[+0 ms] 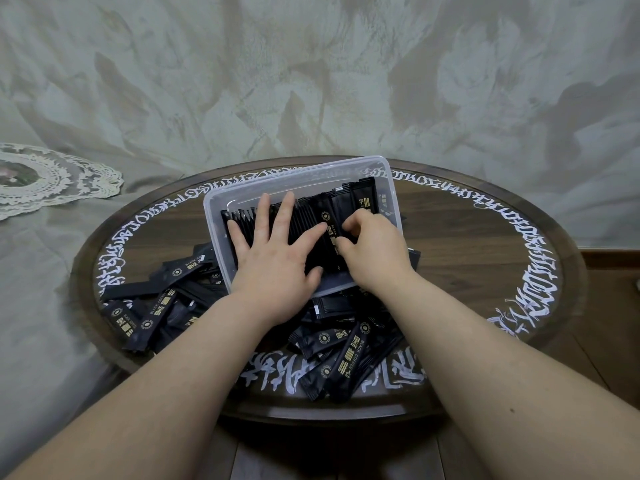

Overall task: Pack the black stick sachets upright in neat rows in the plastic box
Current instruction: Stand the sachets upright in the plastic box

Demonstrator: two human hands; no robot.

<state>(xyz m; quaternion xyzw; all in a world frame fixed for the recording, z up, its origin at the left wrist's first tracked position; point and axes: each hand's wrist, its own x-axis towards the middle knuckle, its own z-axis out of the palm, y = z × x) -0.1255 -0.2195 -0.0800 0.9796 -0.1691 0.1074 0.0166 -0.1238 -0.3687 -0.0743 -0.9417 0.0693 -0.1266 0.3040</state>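
Five fingers (277, 216) spread flat, left hand (270, 258) pressing down on the row (304, 223) in the box (214, 209) at frame centre. Right hand (372, 245) just beside it, fingers curled in, tips pinching a sachet (337, 216) at the row's right end. Row leaning rather than upright, tops fanning toward the upper right of the frame, most label-faces hidden edge-on. Box tilted, near rim propped on the loose heap (166, 306) across lower left and lower centre, all on a round table (485, 271) with white script around the rim. Lace doily (45, 178) at far left, well apart.

Judged risks from here:
- Lifting the left palm too soon: probable domino collapse of the leaning row toward the open end of the box.
- Forcing the pinched sachet in at an angle: likely to wedge crosswise or buckle, spoiling the row.
- Pressing hard on a box resting on slippery sachets: possible slide or tip, spilling packed ones back onto the heap.
- Thin foil edges: easy to crease under the palm.
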